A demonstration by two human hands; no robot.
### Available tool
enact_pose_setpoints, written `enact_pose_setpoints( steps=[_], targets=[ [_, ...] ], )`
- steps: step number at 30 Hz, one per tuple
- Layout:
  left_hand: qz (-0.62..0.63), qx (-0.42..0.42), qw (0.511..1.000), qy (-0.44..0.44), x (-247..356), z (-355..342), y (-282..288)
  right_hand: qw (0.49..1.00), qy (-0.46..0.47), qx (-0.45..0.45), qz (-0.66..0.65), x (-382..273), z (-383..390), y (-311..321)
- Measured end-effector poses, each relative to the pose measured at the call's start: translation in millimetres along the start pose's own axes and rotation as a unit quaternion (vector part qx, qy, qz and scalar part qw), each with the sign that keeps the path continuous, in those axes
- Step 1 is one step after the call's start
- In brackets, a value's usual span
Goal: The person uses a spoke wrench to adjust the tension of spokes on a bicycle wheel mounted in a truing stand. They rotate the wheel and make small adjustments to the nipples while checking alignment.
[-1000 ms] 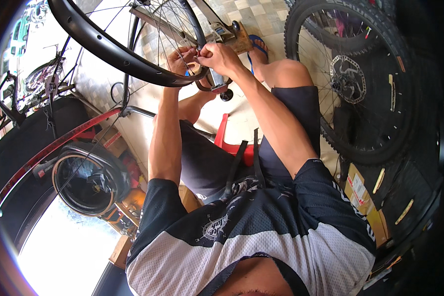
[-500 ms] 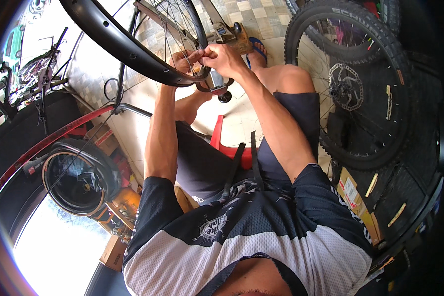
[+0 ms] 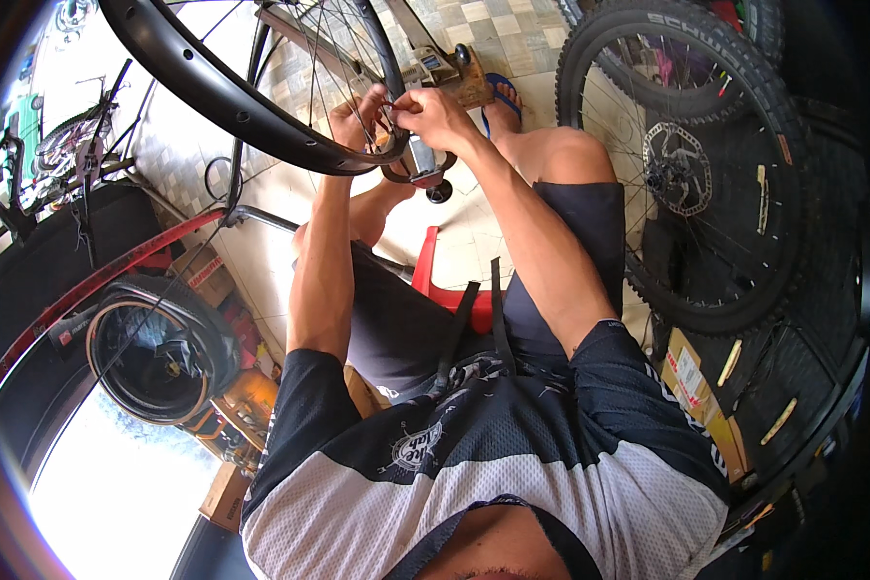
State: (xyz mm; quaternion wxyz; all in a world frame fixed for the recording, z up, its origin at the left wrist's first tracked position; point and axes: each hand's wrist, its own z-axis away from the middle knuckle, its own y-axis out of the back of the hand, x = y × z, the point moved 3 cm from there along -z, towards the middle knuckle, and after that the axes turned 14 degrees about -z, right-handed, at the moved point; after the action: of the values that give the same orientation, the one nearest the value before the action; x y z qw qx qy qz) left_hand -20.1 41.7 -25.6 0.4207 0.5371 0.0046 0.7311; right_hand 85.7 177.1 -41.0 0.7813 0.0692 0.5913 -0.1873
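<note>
A bare black wheel rim [image 3: 217, 97] with thin spokes hangs at the upper middle in a metal stand [image 3: 425, 157], which has a round black knob [image 3: 439, 193]. My left hand [image 3: 356, 121] is among the spokes inside the rim, thumb raised and fingers curled at a small item too tiny to name. My right hand [image 3: 430, 121] is pinched beside it at the rim's right side, just above the stand's clamp; what lies between its fingertips is hidden. The fingertips of both hands nearly meet.
Knobby tyred wheels with a disc rotor [image 3: 677, 169] lean at the right. A bicycle frame [image 3: 87, 184], a red bar [image 3: 116, 280], stacked tyres [image 3: 159, 353] and cardboard boxes [image 3: 220, 493] are at the left. A red plastic stool [image 3: 445, 295] shows between my legs.
My left hand has turned a little, its thumb and fingertips rising near the spokes. My right hand stays pinched in nearly the same place. The view has shifted slightly.
</note>
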Motion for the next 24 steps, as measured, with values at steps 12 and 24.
enact_pose_setpoints(
  steps=[12,24],
  targets=[
    [0.074,-0.010,0.997,-0.001,-29,-3,0,0.995,0.018,0.042,0.084,14,-10,-1],
    [0.112,-0.175,0.977,0.047,-19,0,11,0.966,0.156,0.010,0.205,-14,-4,-13]
  ],
)
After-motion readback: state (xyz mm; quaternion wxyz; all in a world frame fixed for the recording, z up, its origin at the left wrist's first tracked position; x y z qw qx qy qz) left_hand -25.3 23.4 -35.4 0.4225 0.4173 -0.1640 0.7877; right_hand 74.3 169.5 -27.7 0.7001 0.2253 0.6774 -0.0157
